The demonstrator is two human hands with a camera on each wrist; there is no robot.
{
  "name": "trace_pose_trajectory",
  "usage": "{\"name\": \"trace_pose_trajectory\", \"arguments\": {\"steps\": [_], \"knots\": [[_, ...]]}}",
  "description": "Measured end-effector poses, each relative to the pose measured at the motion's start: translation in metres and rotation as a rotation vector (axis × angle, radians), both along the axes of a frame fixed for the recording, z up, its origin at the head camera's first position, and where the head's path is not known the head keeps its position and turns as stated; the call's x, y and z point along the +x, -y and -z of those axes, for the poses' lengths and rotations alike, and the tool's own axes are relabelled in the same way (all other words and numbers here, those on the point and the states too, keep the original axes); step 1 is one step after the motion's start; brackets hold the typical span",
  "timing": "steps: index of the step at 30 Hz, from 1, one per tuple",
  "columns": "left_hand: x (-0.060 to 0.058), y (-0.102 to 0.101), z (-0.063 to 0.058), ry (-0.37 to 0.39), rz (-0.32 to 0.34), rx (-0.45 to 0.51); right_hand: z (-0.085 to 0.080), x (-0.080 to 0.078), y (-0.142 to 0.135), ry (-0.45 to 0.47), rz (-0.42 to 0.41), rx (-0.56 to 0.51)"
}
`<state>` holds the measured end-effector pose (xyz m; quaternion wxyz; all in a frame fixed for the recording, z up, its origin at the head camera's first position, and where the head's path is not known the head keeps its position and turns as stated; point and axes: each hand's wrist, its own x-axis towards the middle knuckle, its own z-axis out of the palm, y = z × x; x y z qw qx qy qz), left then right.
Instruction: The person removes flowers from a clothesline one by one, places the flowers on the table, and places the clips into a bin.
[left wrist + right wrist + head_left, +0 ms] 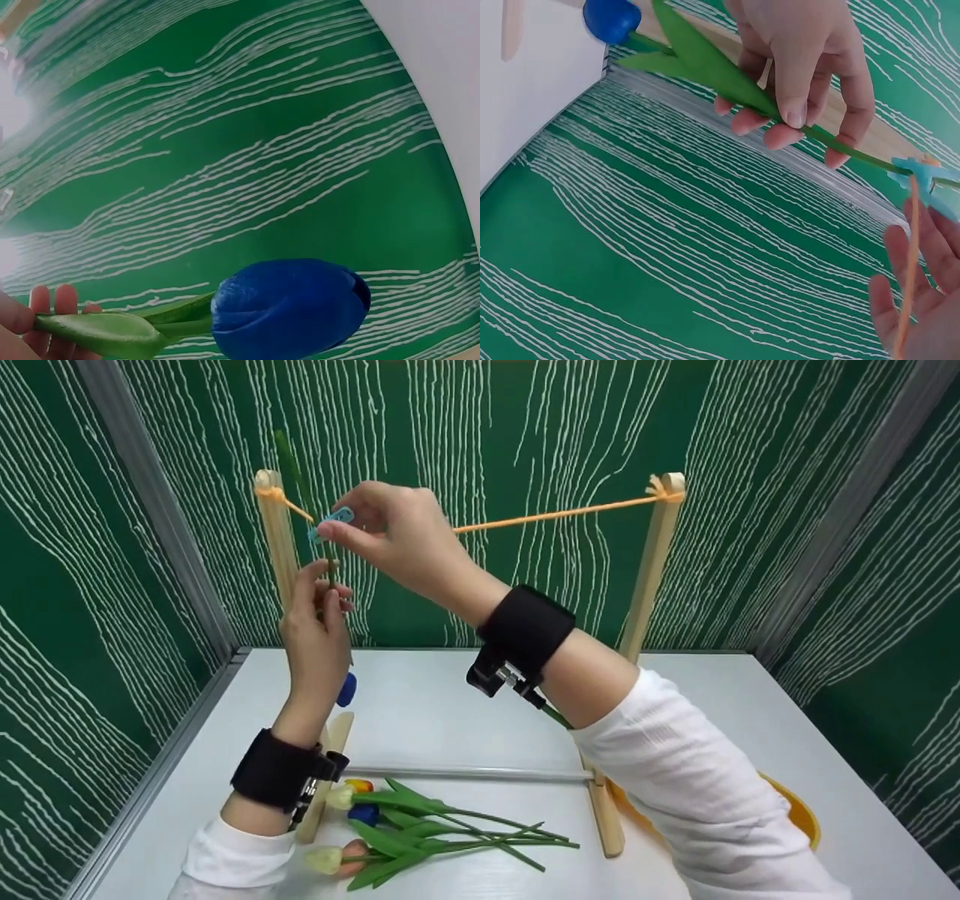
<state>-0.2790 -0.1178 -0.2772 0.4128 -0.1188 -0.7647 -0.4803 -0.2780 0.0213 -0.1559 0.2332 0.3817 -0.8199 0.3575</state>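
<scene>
A blue tulip [289, 307] hangs head down, its bloom below my left hand [315, 622]. The left thumb and fingers pinch its green stem [855, 152]. Just above, my right hand [409, 529] pinches a light blue clothespin [336, 519] between thumb and fingers. The clothespin sits at the orange string [555, 515], and the stem passes up through that same spot. In the right wrist view the string runs down past the right fingers, and the tulip's leaves spread beside the left hand. The clothespin is partly covered by the right fingers in the head view.
Two wooden posts, left [276, 540] and right [651, 570], carry the string. A pale crossbar [465, 773] joins their feet. Several tulips lie in front, among them a white tulip [324, 859]. A yellow bowl [804, 814] is partly hidden behind the right sleeve.
</scene>
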Motion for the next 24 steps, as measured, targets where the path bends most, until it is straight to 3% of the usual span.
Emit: {"name": "trace_pose_trajectory", "arguments": {"steps": [4,7,14,18,24], "knots": [[0.0,0.002,-0.001,0.001,0.001,0.004,0.001,-0.001,0.0,-0.045,0.032,-0.001],[0.001,0.003,-0.001,0.001,-0.005,0.002,0.002,0.0,-0.001,-0.116,0.067,0.057],[0.001,0.001,-0.002,-0.013,-0.015,-0.002,0.002,0.004,-0.004,-0.275,0.246,0.23],[0.002,-0.002,-0.001,-0.015,-0.009,-0.002,0.002,0.005,-0.007,-0.312,0.286,0.218],[0.004,-0.005,0.002,0.0,0.026,0.006,-0.005,0.004,-0.021,-0.361,0.282,0.165]]}}
